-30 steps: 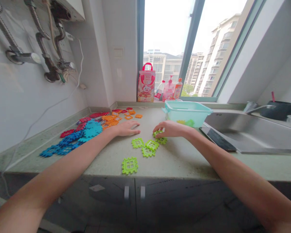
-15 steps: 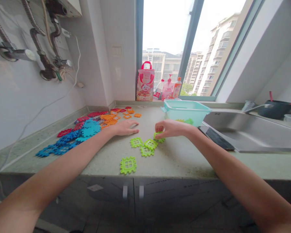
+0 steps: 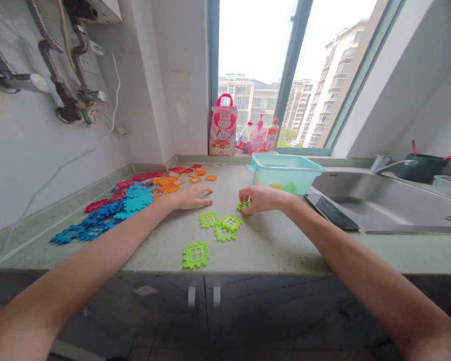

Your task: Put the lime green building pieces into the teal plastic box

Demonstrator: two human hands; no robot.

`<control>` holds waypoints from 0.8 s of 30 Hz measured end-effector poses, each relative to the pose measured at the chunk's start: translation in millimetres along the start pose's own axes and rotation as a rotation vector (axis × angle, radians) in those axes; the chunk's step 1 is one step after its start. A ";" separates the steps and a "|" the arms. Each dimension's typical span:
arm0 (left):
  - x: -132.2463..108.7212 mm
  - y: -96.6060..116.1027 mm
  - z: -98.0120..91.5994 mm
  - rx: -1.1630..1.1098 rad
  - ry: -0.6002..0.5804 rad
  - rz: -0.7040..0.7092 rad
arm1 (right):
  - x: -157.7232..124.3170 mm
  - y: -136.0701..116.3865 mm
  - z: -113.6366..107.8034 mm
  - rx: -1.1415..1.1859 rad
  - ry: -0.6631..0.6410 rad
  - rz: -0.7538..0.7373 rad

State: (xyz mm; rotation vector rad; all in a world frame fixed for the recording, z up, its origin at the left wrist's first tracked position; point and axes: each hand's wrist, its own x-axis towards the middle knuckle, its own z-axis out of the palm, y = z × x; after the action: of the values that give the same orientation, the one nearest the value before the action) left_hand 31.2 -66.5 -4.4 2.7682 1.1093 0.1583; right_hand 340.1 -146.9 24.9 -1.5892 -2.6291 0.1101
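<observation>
My right hand [image 3: 261, 198] pinches a green square interlocking tile [image 3: 243, 205] just above or at the countertop; its fingers hide part of the tile. Nearer to me lie a few more green tiles with window-like grids: one [image 3: 209, 219] on the left, another [image 3: 231, 222] overlapping a third [image 3: 224, 232]. Close to the counter's front edge is a separate green tile [image 3: 196, 255]. My left hand [image 3: 193, 196] rests on the counter with fingers apart, holding nothing. Beside it spreads a heap of orange tiles [image 3: 165, 185], light blue tiles [image 3: 138, 197] and dark blue tiles [image 3: 97, 220].
Behind my right hand stands a translucent teal bin [image 3: 285, 168] with yellow and green pieces inside. A dark flat device [image 3: 332, 213] lies by the steel sink [image 3: 391, 205]. Bottles [image 3: 257, 138] and a pink bag [image 3: 223, 130] stand by the window. Red tiles [image 3: 96, 205] lie near the wall.
The green tile in my right hand has shifted slightly away from me, and less of it shows. My left hand stays in place. The whole view has shifted slightly.
</observation>
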 end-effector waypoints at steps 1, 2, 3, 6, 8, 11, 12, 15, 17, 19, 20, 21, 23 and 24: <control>0.3 -0.3 0.2 0.000 -0.002 -0.002 | 0.0 -1.2 0.4 0.008 0.012 -0.014; 0.6 -0.7 0.4 -0.001 -0.003 -0.004 | -0.2 -3.2 0.5 0.025 0.030 -0.037; 0.9 -0.9 0.7 -0.002 -0.003 -0.005 | -0.6 -6.3 0.4 0.054 0.051 -0.071; 1.2 -1.0 1.4 -0.003 0.000 -0.007 | -3.4 -21.0 -0.3 0.204 0.117 -0.217; 1.1 -0.2 1.3 -0.004 0.009 -0.003 | -5.7 -32.5 0.4 0.302 0.123 -0.312; 0.6 1.8 -1.2 0.003 0.058 0.042 | -7.7 -44.6 3.9 0.360 0.047 -0.376; 0.2 3.1 -3.1 0.008 0.086 0.059 | -7.9 -46.4 5.2 0.362 0.023 -0.375; -3.5 11.0 -12.1 0.000 0.148 0.093 | -7.8 -46.9 6.9 0.348 0.002 -0.347; -8.4 21.6 -19.1 -0.042 0.150 0.130 | -8.1 -45.9 6.1 0.323 0.012 -0.330; -14.4 36.2 -24.1 -0.095 0.137 0.199 | -8.7 -45.6 4.5 0.297 0.022 -0.320; -17.3 44.6 -25.2 -0.118 0.130 0.235 | -8.9 -45.5 3.8 0.286 0.028 -0.317; -19.9 53.2 -25.0 -0.139 0.120 0.272 | -9.0 -45.3 3.2 0.271 0.034 -0.314; -23.6 69.9 -21.2 -0.175 0.099 0.335 | -8.4 -43.5 2.9 0.225 0.045 -0.304; -24.6 77.2 -18.0 -0.189 0.085 0.361 | -7.7 -41.6 3.1 0.193 0.054 -0.290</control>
State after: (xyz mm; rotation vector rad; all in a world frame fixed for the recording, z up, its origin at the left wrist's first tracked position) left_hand 62.9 -136.7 26.4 2.7805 0.5646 0.4026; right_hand 306.7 -173.1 25.7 -1.1258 -2.6780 0.2888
